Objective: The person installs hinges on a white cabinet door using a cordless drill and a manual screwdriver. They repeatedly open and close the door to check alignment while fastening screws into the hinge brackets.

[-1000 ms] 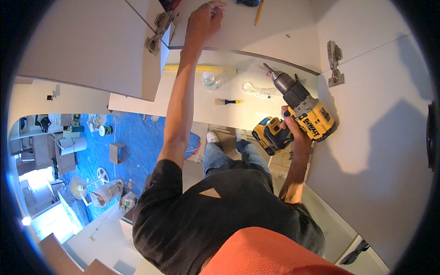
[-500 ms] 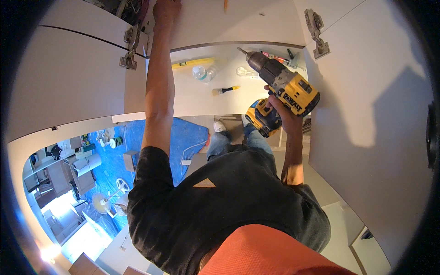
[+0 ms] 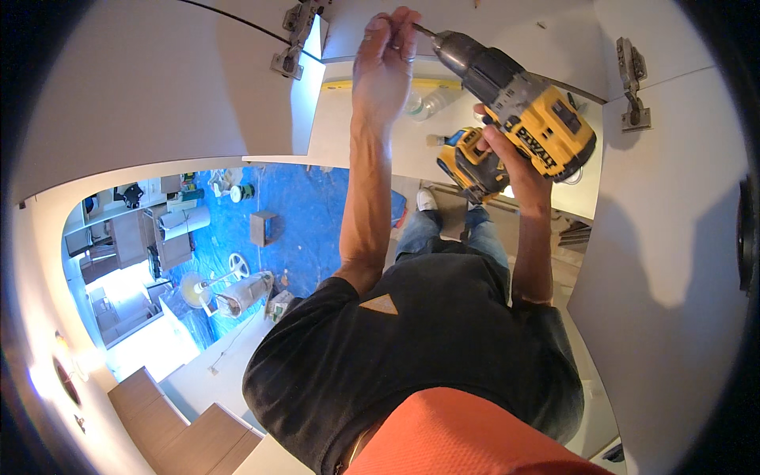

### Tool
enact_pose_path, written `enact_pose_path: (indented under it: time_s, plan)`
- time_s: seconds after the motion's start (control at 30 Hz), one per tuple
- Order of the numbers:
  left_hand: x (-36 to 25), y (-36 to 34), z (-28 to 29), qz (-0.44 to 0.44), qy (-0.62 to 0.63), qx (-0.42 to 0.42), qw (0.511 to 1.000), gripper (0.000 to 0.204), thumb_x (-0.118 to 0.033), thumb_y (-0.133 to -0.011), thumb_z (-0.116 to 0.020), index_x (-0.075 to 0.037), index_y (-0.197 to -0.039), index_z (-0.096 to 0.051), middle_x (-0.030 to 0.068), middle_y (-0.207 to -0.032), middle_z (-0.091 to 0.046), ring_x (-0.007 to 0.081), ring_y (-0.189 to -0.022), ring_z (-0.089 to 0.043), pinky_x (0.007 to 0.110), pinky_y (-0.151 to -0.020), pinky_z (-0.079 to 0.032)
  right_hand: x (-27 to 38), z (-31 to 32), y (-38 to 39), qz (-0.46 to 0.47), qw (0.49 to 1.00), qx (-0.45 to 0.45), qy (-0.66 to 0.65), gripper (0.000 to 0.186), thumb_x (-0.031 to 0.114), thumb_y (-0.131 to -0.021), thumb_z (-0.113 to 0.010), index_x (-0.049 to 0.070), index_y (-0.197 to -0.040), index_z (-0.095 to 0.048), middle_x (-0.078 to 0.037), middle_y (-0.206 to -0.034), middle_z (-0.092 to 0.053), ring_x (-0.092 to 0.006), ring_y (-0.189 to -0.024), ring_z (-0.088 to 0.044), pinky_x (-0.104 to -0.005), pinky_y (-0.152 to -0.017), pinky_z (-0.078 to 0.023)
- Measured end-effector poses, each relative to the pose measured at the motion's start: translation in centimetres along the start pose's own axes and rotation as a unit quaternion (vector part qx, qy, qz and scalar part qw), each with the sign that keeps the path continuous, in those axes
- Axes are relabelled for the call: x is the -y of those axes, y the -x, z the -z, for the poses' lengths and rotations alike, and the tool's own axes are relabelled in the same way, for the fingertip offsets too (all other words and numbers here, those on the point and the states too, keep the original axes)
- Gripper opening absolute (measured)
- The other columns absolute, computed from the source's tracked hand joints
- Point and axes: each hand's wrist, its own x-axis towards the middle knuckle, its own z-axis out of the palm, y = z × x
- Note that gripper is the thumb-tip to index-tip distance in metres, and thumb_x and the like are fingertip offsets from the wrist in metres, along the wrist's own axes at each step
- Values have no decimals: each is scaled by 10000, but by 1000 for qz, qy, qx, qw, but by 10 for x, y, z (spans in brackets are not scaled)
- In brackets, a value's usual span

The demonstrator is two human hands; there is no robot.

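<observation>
My right hand (image 3: pixel 522 168) grips the handle of a yellow and black cordless drill (image 3: pixel 545 127), its battery pack hanging at hand height. The drill's bit points up and left, toward my left hand (image 3: pixel 384 67). That hand is raised in front of the cabinet with thumb and fingers curled together close to the bit's tip. Whatever the fingers hold, if anything, is too small to name. Behind the hands, a yellow level (image 3: pixel 435 83) and a clear plastic bottle (image 3: pixel 437 103) lie on the white surface. A paintbrush (image 3: pixel 435 140) is mostly hidden behind the drill's battery.
White cabinet doors with metal hinges (image 3: pixel 633 75) stand open on both sides of me. At the lower left, blue sheeting (image 3: pixel 309 214) covers the floor, with a fan (image 3: pixel 194 290) and a box (image 3: pixel 260 228) on it. Brown steps or panels (image 3: pixel 158 412) show at the bottom left.
My left hand has come back from deep in the cabinet to beside the drill's bit. The drill stays in my right hand. The view has shifted, so the scene sits differently.
</observation>
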Motion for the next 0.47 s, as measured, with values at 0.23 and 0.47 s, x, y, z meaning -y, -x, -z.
enact_pose_path:
  time_s: [0.23, 0.47]
  plan:
    - [-27, 1, 0, 2, 126, -31, 992, 244, -136, -1041, -512, -26, -1244, -590, 117, -1452, -535, 265, -1425, -407, 390, -1156, -414, -6, -41, -31, -16, 998, 45, -48, 331, 63, -918, -677, 21, -1243, -629, -113, -1157, -719, -95, -781, -648, -253, -737, -554]
    - [-28, -2, 10, -21, 141, 7, 990, 263, -157, -1038, -524, -32, -1247, -621, 110, -1437, -552, 251, -1398, -446, 389, -1158, -407, -15, -53, -43, 3, 996, 77, -34, 345, 74, -922, -673, 38, -1261, -625, -98, -1179, -718, -97, -796, -652, -263, -757, -561]
